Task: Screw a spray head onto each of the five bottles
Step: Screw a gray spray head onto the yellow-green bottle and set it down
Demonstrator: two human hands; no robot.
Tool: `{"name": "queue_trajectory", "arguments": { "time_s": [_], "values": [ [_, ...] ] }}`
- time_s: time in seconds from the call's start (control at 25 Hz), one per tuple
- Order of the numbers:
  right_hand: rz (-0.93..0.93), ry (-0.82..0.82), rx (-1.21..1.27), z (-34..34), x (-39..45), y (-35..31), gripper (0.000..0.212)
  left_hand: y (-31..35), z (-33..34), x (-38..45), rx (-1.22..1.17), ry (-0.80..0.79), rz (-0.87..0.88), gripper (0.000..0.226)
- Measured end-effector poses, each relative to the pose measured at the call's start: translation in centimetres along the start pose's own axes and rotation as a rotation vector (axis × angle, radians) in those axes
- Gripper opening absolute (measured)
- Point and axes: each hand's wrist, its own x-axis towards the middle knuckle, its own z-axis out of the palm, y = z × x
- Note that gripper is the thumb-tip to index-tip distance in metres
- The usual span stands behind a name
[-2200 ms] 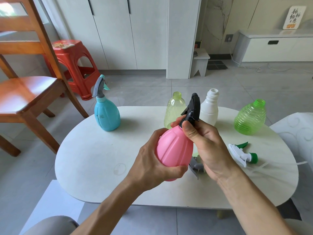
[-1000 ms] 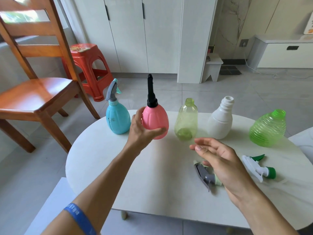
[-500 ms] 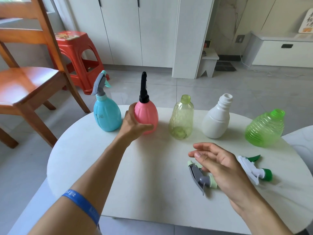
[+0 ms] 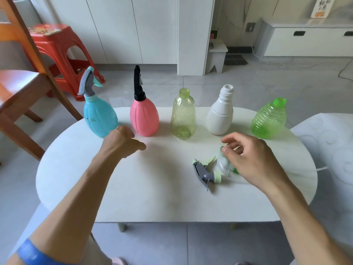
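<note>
Five bottles stand in a row at the far side of the white table [image 4: 76, 178]. The blue bottle [image 4: 99, 119] carries a grey spray head and the pink bottle [image 4: 144, 119] a black one. The yellow-green bottle [image 4: 183, 119], the white bottle [image 4: 219, 115] and the ribbed green bottle [image 4: 269, 121] have bare necks. My left hand [image 4: 122, 142] hovers just in front of the pink bottle, holding nothing. My right hand [image 4: 252, 161] curls over a blurred white spray head with green parts [image 4: 223, 165], thumb on its green tip. A grey spray head [image 4: 205, 173] lies beside it.
A wooden chair [image 4: 19, 88] and a red plastic stool [image 4: 57, 44] stand to the left of the table. A white patterned seat [image 4: 328, 150] touches the table's right end. Cabinets line the back wall.
My left hand set the pink bottle down next to the blue one and let go. My right hand moved right onto the white spray head and drew it toward the grey one.
</note>
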Motion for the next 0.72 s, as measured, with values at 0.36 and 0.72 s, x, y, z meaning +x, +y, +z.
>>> {"name": "queue_trajectory", "arguments": {
  "time_s": [0.36, 0.72],
  "values": [
    [-0.203, -0.236, -0.487, 3.4, -3.2, 2.4, 0.031, 8.3, 4.6, -5.1, -0.377, 0.271, 0.519, 0.084],
    [-0.208, -0.172, -0.458, 5.1, -3.3, 3.2, 0.03, 11.8, 7.8, -1.1, -0.64, 0.252, 0.359, 0.116]
  ]
}}
